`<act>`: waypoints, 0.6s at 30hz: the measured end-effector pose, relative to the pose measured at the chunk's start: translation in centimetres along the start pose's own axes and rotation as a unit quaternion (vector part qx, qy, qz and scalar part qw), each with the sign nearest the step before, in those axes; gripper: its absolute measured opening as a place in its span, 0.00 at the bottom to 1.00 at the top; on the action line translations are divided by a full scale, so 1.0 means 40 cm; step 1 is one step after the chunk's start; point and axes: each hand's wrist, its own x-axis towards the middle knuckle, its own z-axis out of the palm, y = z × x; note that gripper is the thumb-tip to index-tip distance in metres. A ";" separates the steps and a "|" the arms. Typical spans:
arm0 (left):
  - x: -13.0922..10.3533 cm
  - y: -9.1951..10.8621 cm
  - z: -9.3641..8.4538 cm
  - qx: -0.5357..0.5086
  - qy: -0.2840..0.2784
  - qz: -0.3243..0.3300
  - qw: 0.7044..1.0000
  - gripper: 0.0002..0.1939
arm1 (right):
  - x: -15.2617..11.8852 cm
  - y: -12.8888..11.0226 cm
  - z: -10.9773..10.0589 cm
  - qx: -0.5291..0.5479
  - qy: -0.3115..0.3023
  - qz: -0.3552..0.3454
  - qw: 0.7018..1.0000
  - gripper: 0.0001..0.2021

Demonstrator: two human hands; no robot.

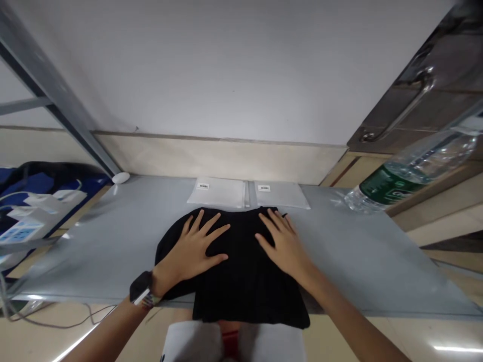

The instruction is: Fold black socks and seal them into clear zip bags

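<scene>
A black cloth garment [245,271] lies on the grey table [362,251], its lower part hanging over the front edge. My left hand [192,249] rests flat on its left side, fingers spread, with a dark watch [141,287] on the wrist. On the garment's upper right lies my right hand [283,244], palm down and fingers apart. Just beyond the garment, two flat whitish packets with small barcode labels lie side by side, a left packet [222,193] and a right packet [283,195].
A clear bottle with a green label [392,183] stands at the table's right. White boxes [28,221] and cables are at the far left, beyond a slanted metal post [75,115]. A wall [226,158] runs along the back, and a metal handle [400,108] is at upper right.
</scene>
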 end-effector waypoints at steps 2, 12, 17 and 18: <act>0.000 -0.007 -0.011 -0.003 0.024 0.005 1.000 0.35 | 0.015 0.058 -0.022 -0.032 0.078 0.000 0.996 0.27; 0.114 -0.184 -0.046 -0.048 0.159 -0.054 0.985 0.19 | 0.114 0.351 0.006 -0.031 0.052 -0.051 0.997 0.19; 0.214 -0.255 -0.030 -0.095 0.075 0.007 0.993 0.18 | 0.142 0.357 0.013 0.015 0.068 -0.086 0.994 0.16; 0.230 -0.261 -0.025 -0.105 0.067 0.021 0.992 0.17 | 0.145 0.353 0.009 0.024 0.072 -0.090 0.993 0.15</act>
